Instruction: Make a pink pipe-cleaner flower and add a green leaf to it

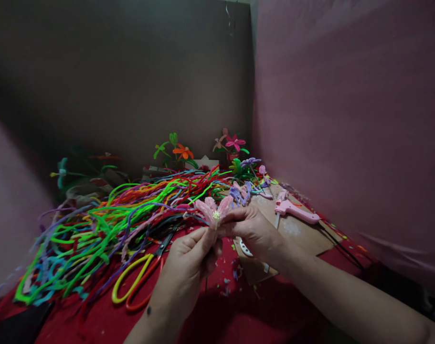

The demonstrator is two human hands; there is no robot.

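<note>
Both arms [332, 289] are angling inward over a red surface [253, 310], the left hand [191, 254] pinching a fuzzy pink flower [210, 206] at its base while the right hand [252, 230] is gripping its lower right side between thumb and fingers. Held between them, the flower is facing the camera, petals fanning upward from a pale yellow center [216, 216].

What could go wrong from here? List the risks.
The pink flower, pinched in the fingers, might bend out of shape if squeezed hard. The glue gun lies near the right hand; if hot, it could burn skin. The scissors beside the left hand might get knocked.
</note>
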